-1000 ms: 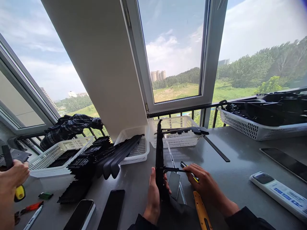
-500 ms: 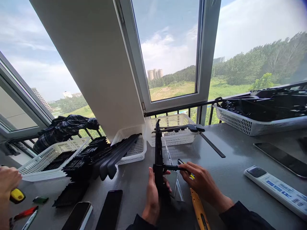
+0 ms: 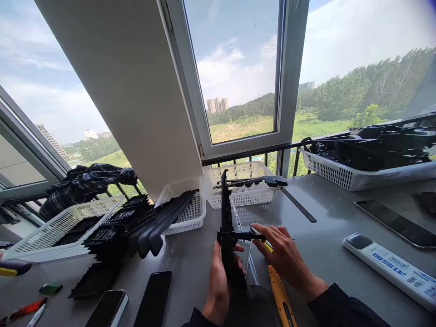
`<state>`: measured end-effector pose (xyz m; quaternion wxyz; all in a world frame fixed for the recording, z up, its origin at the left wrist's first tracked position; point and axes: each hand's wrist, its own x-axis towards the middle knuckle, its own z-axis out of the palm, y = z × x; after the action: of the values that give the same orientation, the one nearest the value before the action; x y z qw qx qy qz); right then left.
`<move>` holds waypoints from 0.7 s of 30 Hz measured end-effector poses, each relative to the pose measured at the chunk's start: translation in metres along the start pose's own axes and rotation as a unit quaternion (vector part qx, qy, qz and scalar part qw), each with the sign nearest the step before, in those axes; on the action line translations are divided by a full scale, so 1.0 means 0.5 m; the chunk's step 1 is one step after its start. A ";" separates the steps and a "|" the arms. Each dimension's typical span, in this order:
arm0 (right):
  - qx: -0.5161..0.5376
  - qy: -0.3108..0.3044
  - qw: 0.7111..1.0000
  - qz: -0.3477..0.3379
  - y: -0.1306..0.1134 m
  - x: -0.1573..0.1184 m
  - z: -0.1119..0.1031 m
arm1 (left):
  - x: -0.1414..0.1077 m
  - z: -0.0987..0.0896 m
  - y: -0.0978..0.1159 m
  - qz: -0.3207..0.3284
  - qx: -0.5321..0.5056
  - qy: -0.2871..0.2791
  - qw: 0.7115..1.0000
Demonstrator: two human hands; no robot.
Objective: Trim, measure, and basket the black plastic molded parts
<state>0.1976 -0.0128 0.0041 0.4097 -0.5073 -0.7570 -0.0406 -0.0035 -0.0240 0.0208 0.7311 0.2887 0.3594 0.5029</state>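
Note:
My left hand is wrapped round a long black plastic part, which stands nearly upright in front of me with a short arm sticking out to the right. Pinched in my right hand is a slim black-and-yellow tool, held at the end of that arm; its exact kind is hidden by the fingers. Beneath my right hand lies a yellow-handled tool. A clear flat strip lies on the table behind the black part.
White baskets line the window side, with long black parts and black grilles at left. Black pieces fill the right basket. Phones and a white power strip lie on the table. A yellow-black handle shows far left.
The other person's hand at the left has moved almost out of view. My right hand has shifted slightly with its tool along the arm. The view has turned slightly right.

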 end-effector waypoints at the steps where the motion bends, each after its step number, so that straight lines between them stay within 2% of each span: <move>1: 0.001 0.005 1.000 -0.001 -0.002 0.001 -0.001 | -0.001 0.003 0.002 0.001 -0.007 -0.003 1.000; 9: -0.002 -0.001 1.000 -0.019 -0.010 0.005 -0.007 | -0.005 0.018 0.015 0.025 -0.034 0.029 0.999; 14: -0.009 -0.004 1.000 -0.020 -0.011 0.004 -0.007 | -0.008 0.016 0.013 -0.002 0.000 0.031 1.000; 21: -0.014 -0.003 1.000 -0.027 -0.011 0.000 0.001 | -0.007 0.017 0.002 -0.014 -0.023 0.042 0.999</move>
<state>0.1930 -0.0153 0.0058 0.3991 -0.4926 -0.7710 -0.0606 0.0021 -0.0275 0.0270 0.7286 0.2451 0.3823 0.5128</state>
